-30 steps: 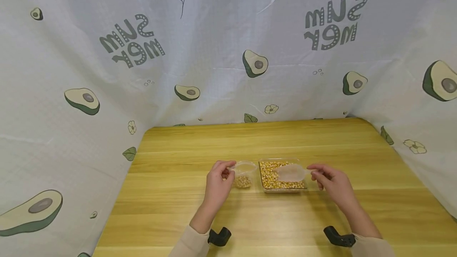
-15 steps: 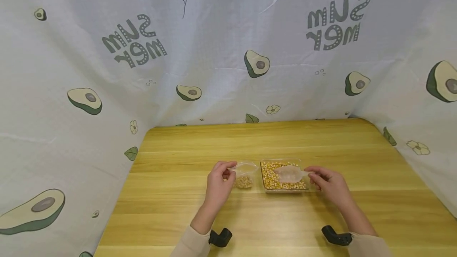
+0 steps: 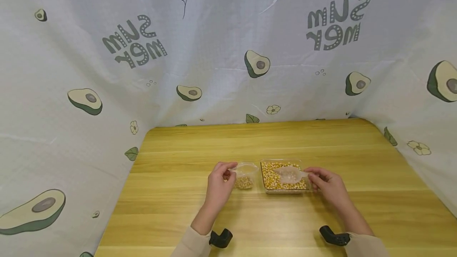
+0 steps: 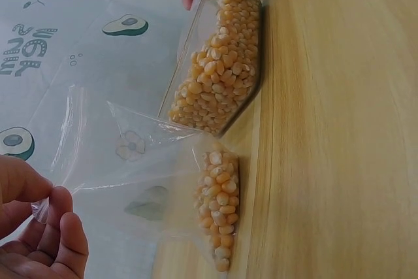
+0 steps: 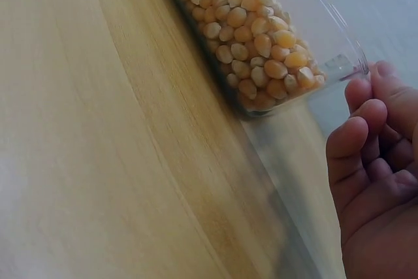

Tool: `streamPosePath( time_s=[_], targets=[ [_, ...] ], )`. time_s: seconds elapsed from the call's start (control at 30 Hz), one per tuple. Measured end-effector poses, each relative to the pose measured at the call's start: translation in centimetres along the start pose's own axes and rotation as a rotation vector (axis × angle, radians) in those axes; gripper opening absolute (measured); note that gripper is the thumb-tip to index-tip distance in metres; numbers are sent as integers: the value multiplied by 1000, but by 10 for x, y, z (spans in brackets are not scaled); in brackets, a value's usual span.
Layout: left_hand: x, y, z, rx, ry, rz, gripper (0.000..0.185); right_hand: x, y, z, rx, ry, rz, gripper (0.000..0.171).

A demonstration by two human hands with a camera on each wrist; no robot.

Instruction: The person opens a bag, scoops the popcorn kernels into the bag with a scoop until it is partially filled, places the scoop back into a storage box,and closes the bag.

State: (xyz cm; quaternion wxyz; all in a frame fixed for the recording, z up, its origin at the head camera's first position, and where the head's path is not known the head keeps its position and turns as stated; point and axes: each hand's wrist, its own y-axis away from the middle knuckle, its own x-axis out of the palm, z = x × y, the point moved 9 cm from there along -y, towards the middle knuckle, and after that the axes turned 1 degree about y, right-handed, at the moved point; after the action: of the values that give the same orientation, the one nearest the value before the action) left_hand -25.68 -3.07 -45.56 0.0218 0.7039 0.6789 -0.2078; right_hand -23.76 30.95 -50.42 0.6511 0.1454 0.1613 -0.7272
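Note:
A small clear plastic bag (image 3: 244,174) with corn kernels in its bottom stands on the wooden table (image 3: 250,138). My left hand (image 3: 228,171) pinches its upper edge and holds it up. In the left wrist view the left hand (image 4: 46,217) pinches the bag (image 4: 130,174), with kernels (image 4: 219,217) lying at its lower end. To the right of the bag sits a clear tray (image 3: 265,188) full of corn kernels. My right hand (image 3: 310,174) holds the handle of a translucent scoop (image 3: 290,173) that lies over the kernels. In the right wrist view the right hand's curled fingers (image 5: 366,155) are at the tray's (image 5: 255,37) end.
A white cloth printed with avocados (image 3: 228,50) walls the table at the back and on both sides. Bare wood lies behind the tray and along the near edge. Black wrist mounts (image 3: 220,238) show at both sleeves.
My right hand and the scoop have shifted slightly left and lower over the tray. The left hand and the bag have stayed where they were.

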Motion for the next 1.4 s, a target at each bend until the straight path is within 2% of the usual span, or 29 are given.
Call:
streamPosePath(
  time_s=[0.37,0.63,1.07,1.4],
  targets=[
    [1,1,-2,-6,1,5,27,-2,1,-9,50,-65,-12,33],
    [-1,0,-6,11,-15,0,27,1,3,-16,102,-279,12,24],
    [0,1,-5,11,-29,2,27,0,11,-11,91,-462,15,13],
    [1,1,-7,7,-14,13,27,-2,12,-1,18,-542,27,13]
  ],
)
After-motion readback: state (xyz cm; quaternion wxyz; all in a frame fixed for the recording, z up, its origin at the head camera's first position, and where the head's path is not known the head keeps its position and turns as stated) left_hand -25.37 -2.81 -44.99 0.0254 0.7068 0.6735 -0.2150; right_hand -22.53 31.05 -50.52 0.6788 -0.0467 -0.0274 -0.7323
